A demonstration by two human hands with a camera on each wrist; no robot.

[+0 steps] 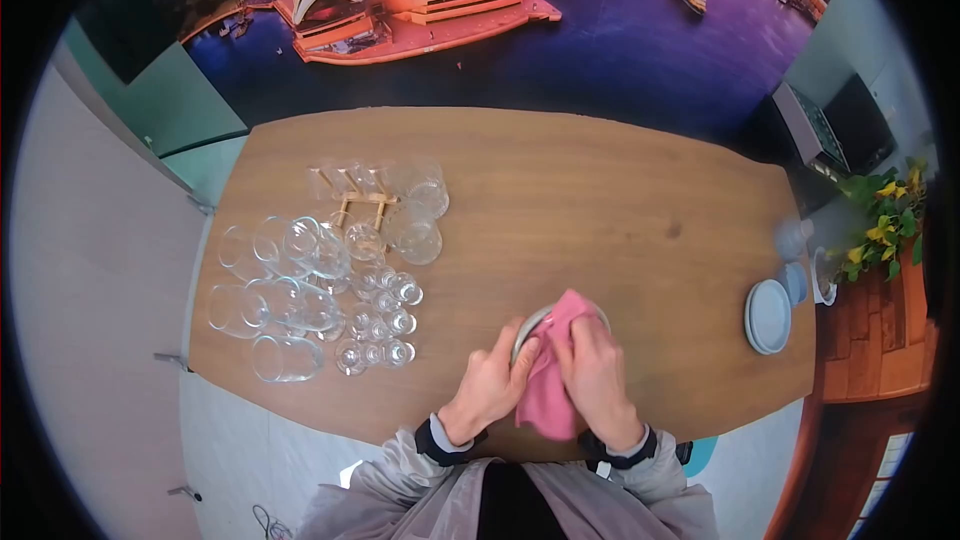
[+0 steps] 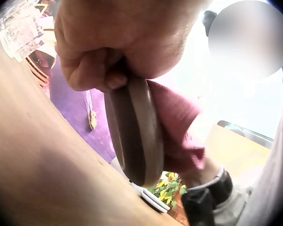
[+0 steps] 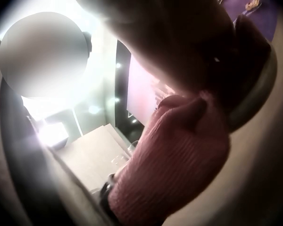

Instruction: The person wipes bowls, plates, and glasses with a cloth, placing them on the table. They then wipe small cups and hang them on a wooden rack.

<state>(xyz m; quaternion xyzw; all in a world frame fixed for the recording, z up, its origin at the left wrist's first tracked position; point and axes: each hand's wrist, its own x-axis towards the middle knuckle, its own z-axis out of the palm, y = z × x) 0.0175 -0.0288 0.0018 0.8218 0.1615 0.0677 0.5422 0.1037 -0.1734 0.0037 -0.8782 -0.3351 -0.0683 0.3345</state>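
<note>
My left hand [image 1: 488, 388] grips the left rim of a pale round plate [image 2: 137, 136], held above the table near its front edge. The left wrist view shows the plate nearly edge-on, with its side tilted upright. My right hand [image 1: 598, 375] holds a pink cloth [image 1: 548, 395] against the plate, its fingers curled over the cloth. The loose end hangs down between the two hands and fills much of the right wrist view. Most of the plate's face is hidden behind the cloth and the hands.
Clear glasses [image 1: 285, 305] of several kinds stand grouped on the left of the wooden table [image 1: 600, 190], with a small wooden rack [image 1: 365, 200] behind. At the right edge are stacked plates [image 1: 768, 317] and small bowls [image 1: 793, 282], close to a plant [image 1: 885, 225].
</note>
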